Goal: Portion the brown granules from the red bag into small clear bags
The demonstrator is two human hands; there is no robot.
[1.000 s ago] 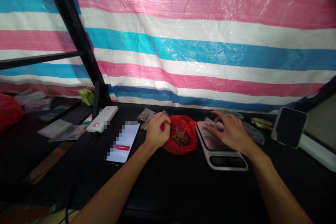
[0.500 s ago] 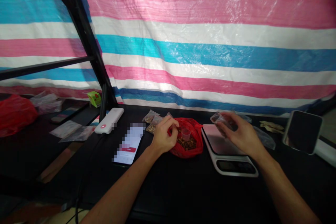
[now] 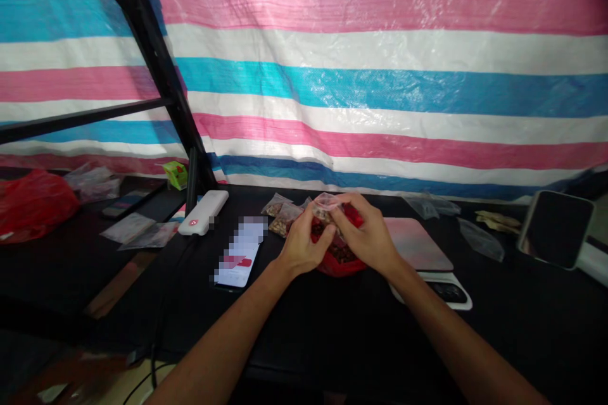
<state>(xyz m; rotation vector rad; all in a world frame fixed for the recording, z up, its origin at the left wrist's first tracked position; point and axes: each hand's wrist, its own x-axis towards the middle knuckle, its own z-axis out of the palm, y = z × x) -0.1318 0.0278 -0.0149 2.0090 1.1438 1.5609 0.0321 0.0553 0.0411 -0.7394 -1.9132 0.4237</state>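
Both hands meet over an open red plastic bag (image 3: 339,266) of small brown grains or pellets. Between them is a small clear plastic bag (image 3: 327,202) with some of the brown contents low in it. My left hand (image 3: 306,242) is closed on its left side, thumb pointing right. From the right, my right hand (image 3: 368,231) pinches the same bag, fingers curled over its far side. Most of the red bag's opening is hidden beneath the hands. Small filled clear bags (image 3: 280,218) lie just left of my left hand. Beside my right wrist sits a silver-topped scale (image 3: 415,243).
A phone with a lit screen (image 3: 240,259) and a white power bank (image 3: 204,212) with a cable lie left. Flat clear bags (image 3: 479,240) and a dark-screened device (image 3: 555,231) are at right. A black frame post (image 3: 156,63) rises at left before a striped sheet (image 3: 380,88).
My right hand has moved left from above the scale, bringing the small clear bag to my left hand. Both hands now grip it over the red bag. The view has shifted slightly.
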